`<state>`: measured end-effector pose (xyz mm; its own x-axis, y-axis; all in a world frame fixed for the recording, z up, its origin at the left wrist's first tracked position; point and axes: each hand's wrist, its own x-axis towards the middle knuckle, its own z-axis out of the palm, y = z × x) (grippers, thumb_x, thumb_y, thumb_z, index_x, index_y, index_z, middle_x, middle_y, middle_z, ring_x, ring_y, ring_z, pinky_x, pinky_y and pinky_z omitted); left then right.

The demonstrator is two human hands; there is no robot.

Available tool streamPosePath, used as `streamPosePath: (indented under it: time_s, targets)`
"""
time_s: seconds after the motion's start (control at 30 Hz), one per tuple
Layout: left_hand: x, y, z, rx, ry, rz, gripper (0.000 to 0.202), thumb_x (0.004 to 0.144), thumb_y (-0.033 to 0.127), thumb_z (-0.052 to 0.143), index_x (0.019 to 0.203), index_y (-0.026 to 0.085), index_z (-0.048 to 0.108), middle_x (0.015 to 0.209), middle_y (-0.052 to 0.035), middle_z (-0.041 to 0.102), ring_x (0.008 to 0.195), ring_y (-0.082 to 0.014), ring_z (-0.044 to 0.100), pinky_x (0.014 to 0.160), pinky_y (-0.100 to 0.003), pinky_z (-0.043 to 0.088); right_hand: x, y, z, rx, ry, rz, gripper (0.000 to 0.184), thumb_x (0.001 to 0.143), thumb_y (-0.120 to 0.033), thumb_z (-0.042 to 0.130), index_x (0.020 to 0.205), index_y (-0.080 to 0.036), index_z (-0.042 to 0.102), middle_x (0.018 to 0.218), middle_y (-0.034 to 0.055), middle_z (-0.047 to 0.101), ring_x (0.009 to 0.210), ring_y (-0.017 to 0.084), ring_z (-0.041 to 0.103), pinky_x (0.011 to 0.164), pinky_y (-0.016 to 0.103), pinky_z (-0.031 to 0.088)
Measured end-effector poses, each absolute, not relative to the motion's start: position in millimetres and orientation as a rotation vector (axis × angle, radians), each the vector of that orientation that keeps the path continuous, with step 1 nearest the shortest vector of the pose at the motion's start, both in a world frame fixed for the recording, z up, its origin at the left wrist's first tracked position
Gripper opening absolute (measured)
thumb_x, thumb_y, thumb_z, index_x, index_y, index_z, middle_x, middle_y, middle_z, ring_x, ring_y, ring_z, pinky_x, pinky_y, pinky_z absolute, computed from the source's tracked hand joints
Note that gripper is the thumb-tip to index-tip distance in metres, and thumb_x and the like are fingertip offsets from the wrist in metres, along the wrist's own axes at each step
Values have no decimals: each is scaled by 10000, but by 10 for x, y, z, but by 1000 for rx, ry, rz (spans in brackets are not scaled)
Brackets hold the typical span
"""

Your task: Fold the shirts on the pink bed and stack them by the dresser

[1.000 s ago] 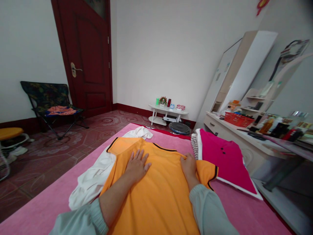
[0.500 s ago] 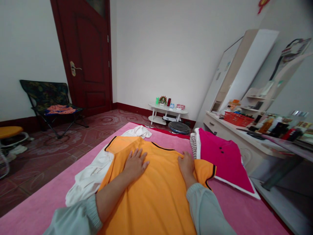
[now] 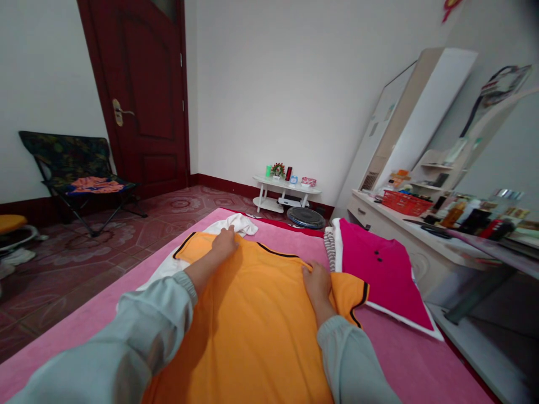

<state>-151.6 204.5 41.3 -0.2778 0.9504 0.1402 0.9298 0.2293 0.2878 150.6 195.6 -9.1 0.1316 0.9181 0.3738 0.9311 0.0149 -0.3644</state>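
Note:
An orange T-shirt (image 3: 261, 314) with black trim at its collar and sleeve ends lies spread out on a pink bed cover (image 3: 54, 367). My left hand (image 3: 225, 242) is at the shirt's left shoulder seam, its fingers curled at the top edge and partly hidden. At the right shoulder, beside the collar, my right hand (image 3: 316, 283) is closed on the fabric, with the thumb on the collar side. White cloth (image 3: 238, 224) lies crumpled beyond and under the shirt's left side.
A folded magenta garment with white edges (image 3: 383, 269) lies on the bed at right, by striped cloth (image 3: 330, 247). A dresser (image 3: 366, 210) holds a red basket (image 3: 406, 203) and bottles. A folding chair (image 3: 80, 163), a door (image 3: 147, 95) and a low white table (image 3: 286, 185) stand beyond.
My left hand has moved from lying flat on the shirt's chest up to its left shoulder edge, fingers now curled. My right hand stays at the right shoulder. The view has shifted slightly.

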Motion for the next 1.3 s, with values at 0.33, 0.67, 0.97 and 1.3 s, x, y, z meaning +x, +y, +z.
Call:
streamPosePath:
  time_s: [0.33, 0.67, 0.97, 1.3]
  targets:
    - [-1176, 2035, 303, 2200, 2163, 529, 653, 850, 85, 429, 1443, 329, 309, 1507, -62, 311, 1153, -241, 559, 925, -336, 468, 1552, 1979, -131, -1773, -1686, 41, 206, 823, -189, 486, 912, -140, 666, 847, 97, 706, 784, 204, 648, 656, 255, 415]
    - [-1133, 2333, 96, 2062, 2163, 532, 305, 807, 139, 534, 1093, 143, 640, 1076, -141, 652, 1019, -252, 612, 871, -321, 470, 1586, 2069, -228, -1581, -1532, 336, 203, 819, -243, 456, 930, -163, 605, 503, -2, 629, 598, 199, 655, 582, 253, 442]
    - [-1002, 2359, 126, 2124, 2125, 728, 389, 888, 134, 373, 1238, 82, 535, 1313, -180, 511, 1217, -213, 491, 1034, -305, 367, 1619, 2153, -360, -1447, -1454, 363, 226, 813, -267, 439, 938, -169, 599, 772, 77, 712, 733, 220, 686, 688, 315, 534]
    - [-1075, 1712, -2, 2345, 1691, 158, 671, 925, 570, 376, 1484, 209, 283, 1571, -160, 118, 1451, -309, 77, 1140, -551, 123, 1460, 2039, -239, -1678, -2107, 99, 553, 905, -273, 410, 1435, -116, 377, 1516, 142, 325, 1420, 252, 248, 1165, 423, 202]
